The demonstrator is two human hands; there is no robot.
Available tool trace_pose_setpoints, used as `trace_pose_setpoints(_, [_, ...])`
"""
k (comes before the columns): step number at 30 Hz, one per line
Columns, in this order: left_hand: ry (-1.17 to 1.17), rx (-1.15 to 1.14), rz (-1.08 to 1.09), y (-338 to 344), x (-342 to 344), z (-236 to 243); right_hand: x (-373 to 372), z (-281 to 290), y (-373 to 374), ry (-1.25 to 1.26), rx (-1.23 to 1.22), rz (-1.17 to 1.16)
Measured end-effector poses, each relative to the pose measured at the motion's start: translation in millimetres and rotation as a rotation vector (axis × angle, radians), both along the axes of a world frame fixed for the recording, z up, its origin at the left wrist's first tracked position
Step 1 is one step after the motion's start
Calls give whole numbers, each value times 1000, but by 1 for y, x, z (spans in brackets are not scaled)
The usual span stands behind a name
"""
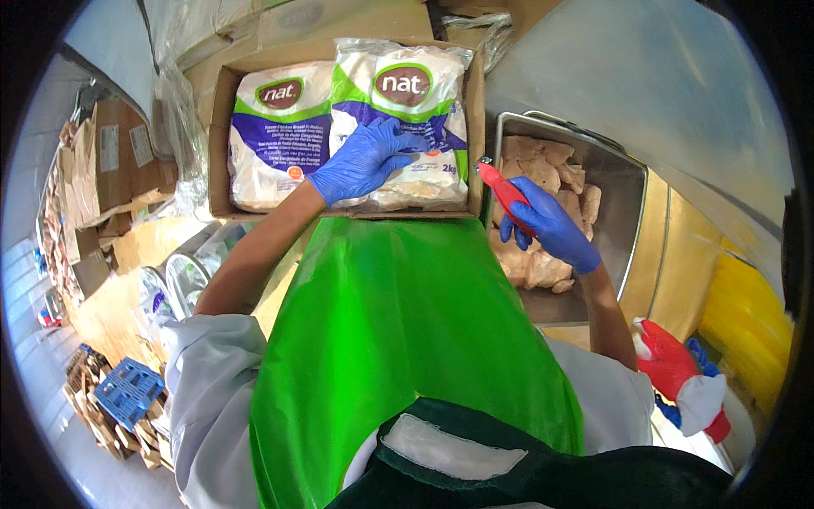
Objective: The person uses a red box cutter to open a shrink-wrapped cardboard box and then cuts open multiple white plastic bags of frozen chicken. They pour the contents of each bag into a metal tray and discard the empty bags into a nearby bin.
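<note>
An opened cardboard box [219, 127] holds two plastic bags of frozen chicken side by side, white with green and purple bands. My left hand [360, 165], in a blue glove, rests on the right-hand bag [403, 188] with its fingers stretched out over the front. The left-hand bag [280, 140] lies partly behind my left wrist. My blue-gloved right hand [551, 227] is closed around a red-handled cutter [509, 193]. The cutter's small metal tip is just beyond the box's right edge. Beneath my right hand, a metal tub [619, 229] contains several pale pieces of chicken [543, 263].
Clear plastic film [182, 127] hangs left of the box. Transparent bags [188, 276] stand near my left elbow. Farther left are stacked cardboard boxes [119, 161] and a blue pallet [129, 393]. At the right lies a red and white item [678, 369] beside a yellow surface [746, 322].
</note>
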State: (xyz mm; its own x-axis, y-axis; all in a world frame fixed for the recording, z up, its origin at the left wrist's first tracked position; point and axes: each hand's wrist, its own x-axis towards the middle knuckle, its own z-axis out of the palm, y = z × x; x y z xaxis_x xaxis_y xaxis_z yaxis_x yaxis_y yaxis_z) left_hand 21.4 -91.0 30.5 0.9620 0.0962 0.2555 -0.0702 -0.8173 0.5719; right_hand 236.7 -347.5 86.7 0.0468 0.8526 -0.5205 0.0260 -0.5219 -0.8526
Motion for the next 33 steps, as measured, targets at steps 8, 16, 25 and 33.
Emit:
trace_pose_setpoints(8, [259, 266, -201, 16, 22, 26, -22, -17, -18, -47, 67, -151])
trace_pose_setpoints(16, [348, -240, -387, 21, 26, 39, -31, -32, -6, -25, 174, -100])
trace_pose_setpoints(25, [327, 980, -394, 43, 43, 49, -44, -49, 33, -663, 271, 72])
trace_pose_setpoints(33, [352, 915, -330, 43, 39, 52, -29, -65, 65, -1355, 538, 332])
